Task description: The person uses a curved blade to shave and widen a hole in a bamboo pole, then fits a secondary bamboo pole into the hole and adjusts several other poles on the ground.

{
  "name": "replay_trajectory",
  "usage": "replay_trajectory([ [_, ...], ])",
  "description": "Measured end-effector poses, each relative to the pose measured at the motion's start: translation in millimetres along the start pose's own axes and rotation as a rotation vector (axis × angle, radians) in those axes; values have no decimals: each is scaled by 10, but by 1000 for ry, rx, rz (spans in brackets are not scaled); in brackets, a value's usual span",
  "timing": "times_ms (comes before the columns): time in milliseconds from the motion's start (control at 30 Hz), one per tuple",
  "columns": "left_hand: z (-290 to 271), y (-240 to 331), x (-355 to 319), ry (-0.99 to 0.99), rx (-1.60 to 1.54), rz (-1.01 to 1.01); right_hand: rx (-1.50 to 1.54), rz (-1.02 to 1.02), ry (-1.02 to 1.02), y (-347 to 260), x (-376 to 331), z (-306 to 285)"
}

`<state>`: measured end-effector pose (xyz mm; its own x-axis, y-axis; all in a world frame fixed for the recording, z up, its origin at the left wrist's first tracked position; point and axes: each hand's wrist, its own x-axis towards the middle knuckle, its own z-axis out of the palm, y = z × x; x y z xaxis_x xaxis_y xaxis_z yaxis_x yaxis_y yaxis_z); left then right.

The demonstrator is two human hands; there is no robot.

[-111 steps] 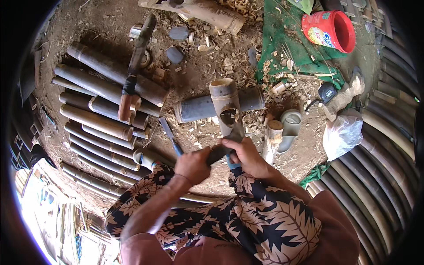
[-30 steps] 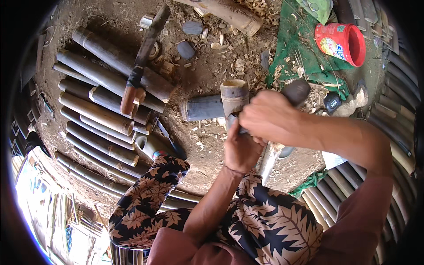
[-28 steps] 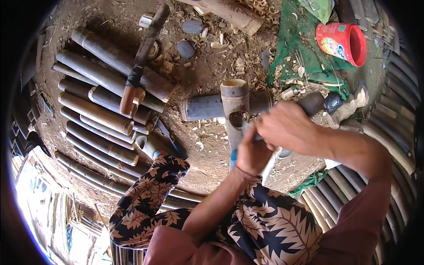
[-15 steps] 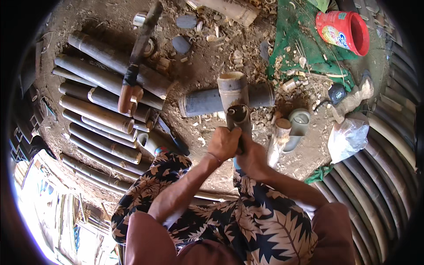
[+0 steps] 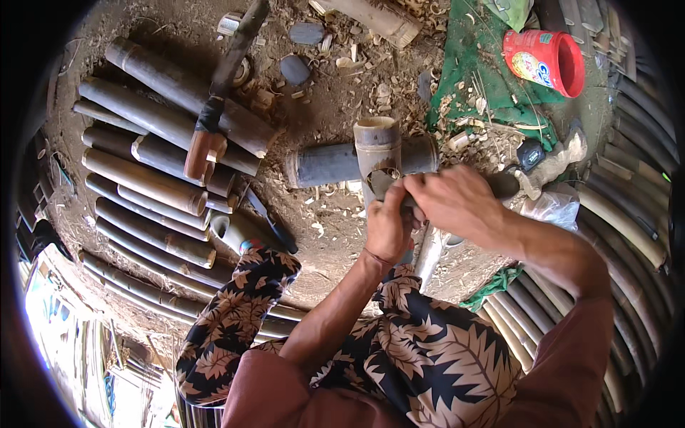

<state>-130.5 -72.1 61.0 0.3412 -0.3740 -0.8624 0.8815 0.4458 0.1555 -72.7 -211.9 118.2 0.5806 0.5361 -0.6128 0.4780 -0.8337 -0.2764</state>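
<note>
An upright bamboo tube (image 5: 377,146) with an opening cut in its side leans over a dark bamboo length (image 5: 325,166) lying crosswise on the ground. My left hand (image 5: 389,227) is closed around the tube just below the opening. My right hand (image 5: 457,201) is closed on a knife, whose dark rounded handle (image 5: 505,184) sticks out to the right. A grey blade-like piece (image 5: 382,182) shows at the opening, next to my left thumb; my fingers hide the rest of the blade.
Cut bamboo lengths (image 5: 143,175) lie in rows at left, under a long-handled tool (image 5: 227,64). Another knife (image 5: 270,220) lies nearer. A red bucket (image 5: 542,60) tips over on green netting (image 5: 464,78). Long bamboo poles (image 5: 621,221) line the right. Shavings litter the dirt.
My right hand has moved up and right from beside my left hand, its elbow swinging outward. The dark handle now shows. My left hand has shifted slightly right; the view has shifted a little.
</note>
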Motion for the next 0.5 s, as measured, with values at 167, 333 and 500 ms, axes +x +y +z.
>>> replay_trajectory([
  [167,-53,-52,114,-418,-739,17,-185,-264,-236,74,632,-404],
  [333,-280,-34,-186,-378,15,-124,76,-78,-107,177,173,95],
  [500,-395,-213,-720,-514,1089,152,1218,573,270,-498,-413,843],
])
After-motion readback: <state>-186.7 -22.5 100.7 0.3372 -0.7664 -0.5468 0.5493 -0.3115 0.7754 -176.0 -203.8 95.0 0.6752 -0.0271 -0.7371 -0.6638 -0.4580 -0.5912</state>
